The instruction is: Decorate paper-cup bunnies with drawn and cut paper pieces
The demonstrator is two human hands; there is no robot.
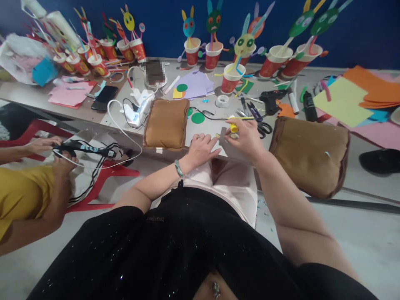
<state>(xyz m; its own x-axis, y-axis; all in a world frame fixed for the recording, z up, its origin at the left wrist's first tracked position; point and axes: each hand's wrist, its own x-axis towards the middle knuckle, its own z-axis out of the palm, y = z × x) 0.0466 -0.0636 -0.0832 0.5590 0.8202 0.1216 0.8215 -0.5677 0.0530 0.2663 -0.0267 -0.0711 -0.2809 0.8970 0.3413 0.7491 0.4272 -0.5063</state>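
Note:
My left hand (203,149) rests at the table's front edge, thumb and index finger apart, with nothing visible in it. By its index fingertip lies a small pale-yellow piece (218,135). My right hand (246,137) is closed around a small yellow cylinder (233,126); its exact kind is unclear. Just below that, a small pale round piece (234,136) shows between the fingers. A green paper circle (198,118) lies beyond my left hand. Scissors (265,129) with dark handles lie beyond my right hand.
Brown cushions (167,125) (312,154) flank my hands. Paper cups with puppet figures (233,75) stand along the back. A glue gun (270,102), tape roll (222,101) and power strip (142,109) lie around. On the left, another person's hands (64,160) hold a black device.

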